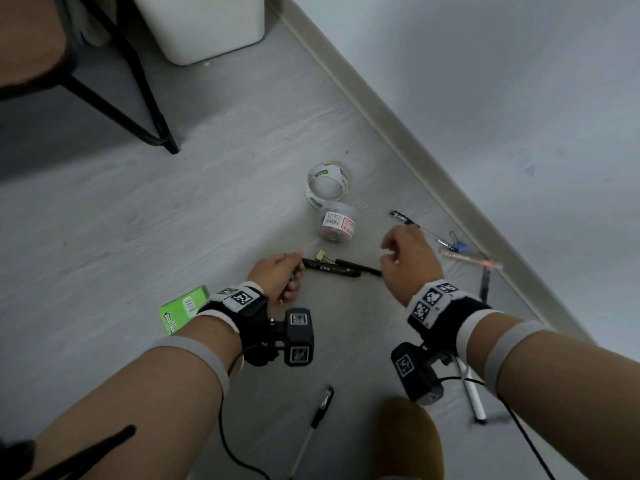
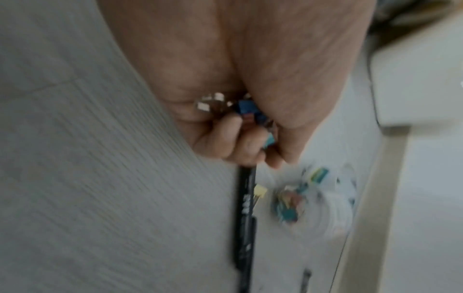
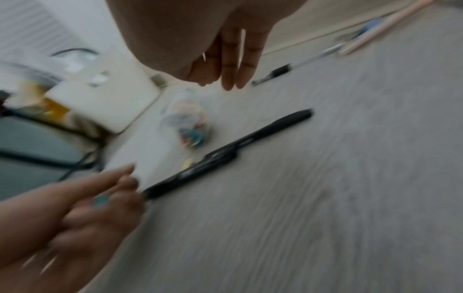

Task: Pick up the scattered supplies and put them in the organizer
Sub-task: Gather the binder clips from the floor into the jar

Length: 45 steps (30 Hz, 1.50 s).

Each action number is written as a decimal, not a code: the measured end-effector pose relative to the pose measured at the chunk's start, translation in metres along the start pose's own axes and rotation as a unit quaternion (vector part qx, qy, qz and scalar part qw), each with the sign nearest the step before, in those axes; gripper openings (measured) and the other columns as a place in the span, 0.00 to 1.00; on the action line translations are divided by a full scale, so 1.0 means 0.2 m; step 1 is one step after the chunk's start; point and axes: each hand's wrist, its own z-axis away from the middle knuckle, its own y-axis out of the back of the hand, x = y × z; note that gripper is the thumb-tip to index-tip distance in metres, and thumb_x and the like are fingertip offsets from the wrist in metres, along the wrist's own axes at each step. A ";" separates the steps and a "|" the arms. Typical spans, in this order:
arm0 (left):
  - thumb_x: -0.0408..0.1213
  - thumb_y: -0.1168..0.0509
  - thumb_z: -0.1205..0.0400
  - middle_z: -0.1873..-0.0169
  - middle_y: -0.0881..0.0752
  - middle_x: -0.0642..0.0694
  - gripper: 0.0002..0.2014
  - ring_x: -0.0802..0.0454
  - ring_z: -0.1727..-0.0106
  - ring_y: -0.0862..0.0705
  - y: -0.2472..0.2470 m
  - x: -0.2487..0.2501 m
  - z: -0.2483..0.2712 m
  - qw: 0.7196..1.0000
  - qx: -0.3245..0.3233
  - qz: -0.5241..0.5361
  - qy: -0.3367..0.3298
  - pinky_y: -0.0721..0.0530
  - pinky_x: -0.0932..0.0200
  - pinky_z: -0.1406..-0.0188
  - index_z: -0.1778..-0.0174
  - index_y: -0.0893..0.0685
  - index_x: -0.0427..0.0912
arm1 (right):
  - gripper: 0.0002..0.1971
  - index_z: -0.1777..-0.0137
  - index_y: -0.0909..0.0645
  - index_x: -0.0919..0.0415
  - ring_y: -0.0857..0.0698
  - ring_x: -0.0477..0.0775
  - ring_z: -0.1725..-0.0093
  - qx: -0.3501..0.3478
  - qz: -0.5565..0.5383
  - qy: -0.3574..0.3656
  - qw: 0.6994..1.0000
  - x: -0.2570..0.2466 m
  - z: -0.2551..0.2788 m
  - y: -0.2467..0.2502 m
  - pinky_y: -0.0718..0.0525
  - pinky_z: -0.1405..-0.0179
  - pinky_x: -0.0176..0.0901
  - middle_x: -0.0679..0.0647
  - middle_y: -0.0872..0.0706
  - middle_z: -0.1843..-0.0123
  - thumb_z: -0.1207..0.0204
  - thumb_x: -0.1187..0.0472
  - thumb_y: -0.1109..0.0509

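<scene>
My left hand (image 1: 293, 271) grips several small binder clips (image 2: 248, 111), blue and teal with metal handles. Its fingertips (image 2: 250, 156) sit at the left end of a black marker (image 1: 330, 268) that lies on the floor, overlapped by a second black pen (image 1: 360, 268). My right hand (image 1: 389, 256) hovers just above the marker's right end. Its fingers (image 3: 233, 79) hang relaxed with nothing seen between them. A yellow binder clip (image 1: 323, 255) lies against the marker. Behind it are a clear jar of coloured clips (image 1: 337, 225) and a tape roll (image 1: 327, 183).
Along the baseboard lie a clear pen (image 1: 419, 230), a blue binder clip (image 1: 459, 244), a pink pen (image 1: 471, 259) and a dark pen (image 1: 485, 282). A green box (image 1: 183, 310) is by my left wrist. More pens (image 1: 318, 410) lie near me. A white bin (image 1: 204, 29) and black furniture legs (image 1: 138, 98) stand far left.
</scene>
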 end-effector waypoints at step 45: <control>0.42 0.34 0.18 0.43 0.14 0.40 0.13 0.38 0.44 0.15 -0.30 0.07 -0.10 0.797 0.186 -0.555 -0.149 0.21 0.54 0.53 0.39 0.19 0.43 | 0.14 0.50 0.26 0.64 0.21 0.63 0.59 -0.112 0.163 -0.211 0.957 0.69 -0.29 0.17 0.25 0.64 0.46 0.62 0.22 0.48 0.24 0.54 0.29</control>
